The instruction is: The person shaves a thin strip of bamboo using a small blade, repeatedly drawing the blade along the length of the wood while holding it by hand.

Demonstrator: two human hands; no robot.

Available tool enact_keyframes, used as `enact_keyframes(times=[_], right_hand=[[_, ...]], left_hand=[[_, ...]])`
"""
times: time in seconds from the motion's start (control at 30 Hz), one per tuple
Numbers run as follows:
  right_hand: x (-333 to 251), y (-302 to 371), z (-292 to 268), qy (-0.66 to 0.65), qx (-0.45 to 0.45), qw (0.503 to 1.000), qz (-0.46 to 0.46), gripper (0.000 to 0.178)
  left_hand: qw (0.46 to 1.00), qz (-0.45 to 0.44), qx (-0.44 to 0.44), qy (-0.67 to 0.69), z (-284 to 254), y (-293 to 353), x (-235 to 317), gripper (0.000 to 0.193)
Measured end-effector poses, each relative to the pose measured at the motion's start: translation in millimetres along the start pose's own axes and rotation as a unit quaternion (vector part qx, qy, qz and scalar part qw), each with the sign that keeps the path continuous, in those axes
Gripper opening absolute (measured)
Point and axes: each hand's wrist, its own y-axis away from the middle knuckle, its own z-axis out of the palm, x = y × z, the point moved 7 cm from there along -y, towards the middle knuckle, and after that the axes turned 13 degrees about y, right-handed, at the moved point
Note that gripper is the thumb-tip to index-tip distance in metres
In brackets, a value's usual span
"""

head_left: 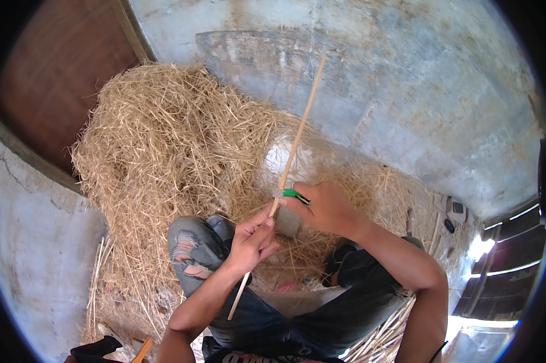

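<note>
A long, thin, pale wooden stick [300, 130] runs slantwise across the middle, its far end up before the wall and its near end over my lap. My left hand [253, 239] is closed round it below its middle. Just above that grip, my right hand [326, 207] is closed on a small tool with a green and black handle [295, 195]. The tool's grey metal head touches the stick; its exact kind is hard to make out. Between my legs, under the hands, stands a greyish block [288, 221], partly hidden.
A big heap of dry straw [164, 133] fills the left and centre floor, against a stained wall [406, 91]. A brown panel [61, 78] is at far left. Small dark objects [456, 209] lie at right. Thin sticks [376, 333] and an orange-handled item [142, 349] lie near me.
</note>
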Motion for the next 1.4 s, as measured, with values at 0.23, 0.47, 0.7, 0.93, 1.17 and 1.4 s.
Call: enact_keyframes(times=[0.23, 0.47, 0.7, 0.93, 1.17, 1.4], right_hand=[[123, -16, -28, 0.032, 0.092, 0.974, 0.205, 0.038], [129, 12, -82, -0.056, 0.205, 0.956, 0.200, 0.043], [38, 15, -35, -0.094, 0.049, 0.992, 0.068, 0.038], [6, 13, -17, -0.071, -0.018, 0.997, 0.005, 0.040], [89, -1, -26, -0.009, 0.072, 0.989, 0.130, 0.038], [202, 9, -66, 0.082, 0.118, 0.926, 0.350, 0.043]], left_hand=[[0.998, -0.066, -0.015, 0.019, 3, 12, -9, 0.047], [0.998, -0.040, -0.041, 0.014, 5, 11, 3, 0.048], [0.999, -0.028, -0.030, 0.018, 5, 8, 0, 0.049], [0.999, -0.033, -0.039, -0.014, 11, 3, -6, 0.049], [0.995, -0.063, -0.065, -0.043, -5, 18, -17, 0.047], [0.984, -0.093, -0.093, -0.124, -13, 36, -24, 0.044]])
